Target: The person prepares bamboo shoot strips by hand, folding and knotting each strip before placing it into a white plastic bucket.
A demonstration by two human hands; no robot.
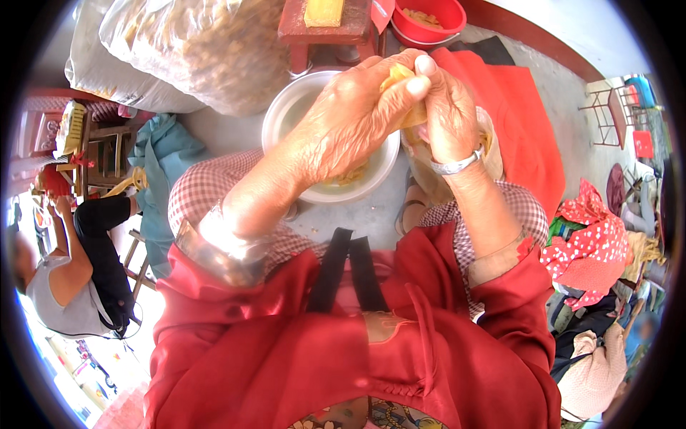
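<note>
A soft yellow piece, its kind not clear, is pinched between my two hands in front of me. My left hand closes on it from the left, thumb laid across. From the right, my right hand wraps it with the thumb up, a silver band at the wrist. The fingers partly cover the piece. Below my left hand stands a round white basin, with yellowish strips low inside it. Under my right wrist a pale bag is half hidden.
Large clear plastic sacks of brownish pieces stand ahead left. A red stool carries a yellow block; beside it sits a red bucket. Red cloth lies right. People sit at left and right.
</note>
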